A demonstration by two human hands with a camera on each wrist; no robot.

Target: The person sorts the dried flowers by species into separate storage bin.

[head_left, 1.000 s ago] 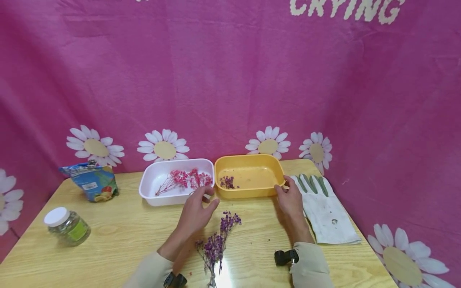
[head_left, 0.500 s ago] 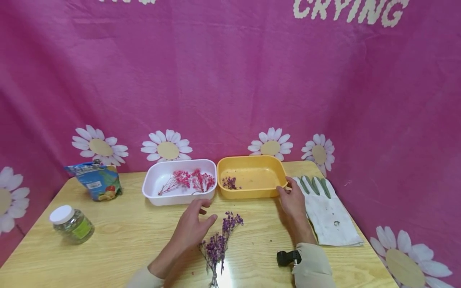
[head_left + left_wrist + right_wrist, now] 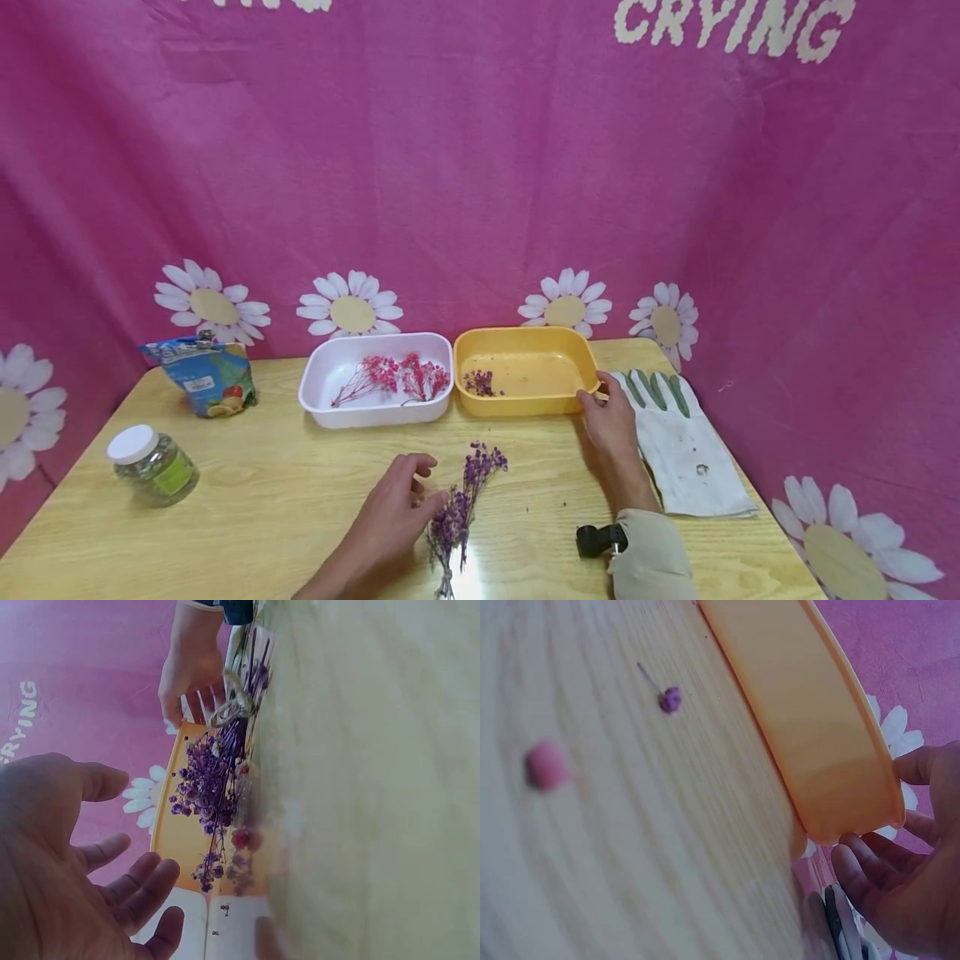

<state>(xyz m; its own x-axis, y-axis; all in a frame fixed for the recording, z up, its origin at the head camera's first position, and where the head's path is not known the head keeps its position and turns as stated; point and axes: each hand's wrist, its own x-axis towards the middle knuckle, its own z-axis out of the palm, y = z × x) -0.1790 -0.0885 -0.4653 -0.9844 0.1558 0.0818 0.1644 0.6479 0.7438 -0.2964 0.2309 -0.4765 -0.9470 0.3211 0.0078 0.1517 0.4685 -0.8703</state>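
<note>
In the head view my left hand point(image 3: 393, 508) is held just left of a bunch of purple dried flowers point(image 3: 453, 517) lying on the table. Its fingers are parted and loosely bent, with nothing between them; the left wrist view shows the purple flowers point(image 3: 206, 784) tied with twine point(image 3: 234, 709), beyond the fingertips. My right hand point(image 3: 609, 417) grips the right end of a yellow plastic basin point(image 3: 525, 407), thumb at the rim and fingers against the end wall point(image 3: 855, 802). Purple flower bits point(image 3: 480, 382) lie inside that basin's left part.
A white basin point(image 3: 375, 415) with pink dried flowers point(image 3: 405, 375) stands against the yellow one. At left are a lidded jar point(image 3: 153, 467) and a blue bag point(image 3: 202, 379). A white-and-green glove point(image 3: 686, 458) lies at right. Behind hangs a pink curtain point(image 3: 465, 167).
My left hand has drawn back from between the two basins toward me, coming down beside the purple flowers. My right hand has stayed at the yellow basin's right end.
</note>
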